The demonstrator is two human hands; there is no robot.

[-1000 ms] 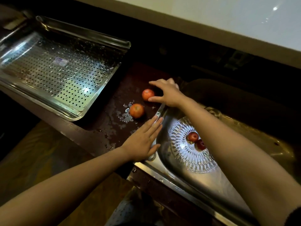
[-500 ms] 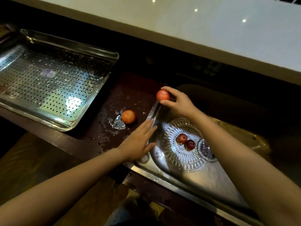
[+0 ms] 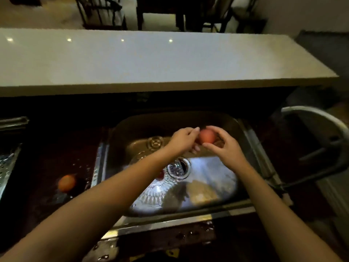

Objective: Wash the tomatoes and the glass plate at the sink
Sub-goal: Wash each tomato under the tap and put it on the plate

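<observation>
washing step: right hand (image 3: 224,148) and left hand (image 3: 182,140) both grip one tomato (image 3: 206,136) above the sink (image 3: 251,140). glass plate (image 3: 156,193) lies in the sink, another tomato (image 3: 66,183) waits on the desk (image 3: 47,157). next probably needs running water.

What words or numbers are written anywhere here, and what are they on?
None: no word, number or sign can be read. The sink, the white counter, the metal tray and the tomato held over the sink show no lettering; the bright dots on the counter are only light reflections.
</observation>
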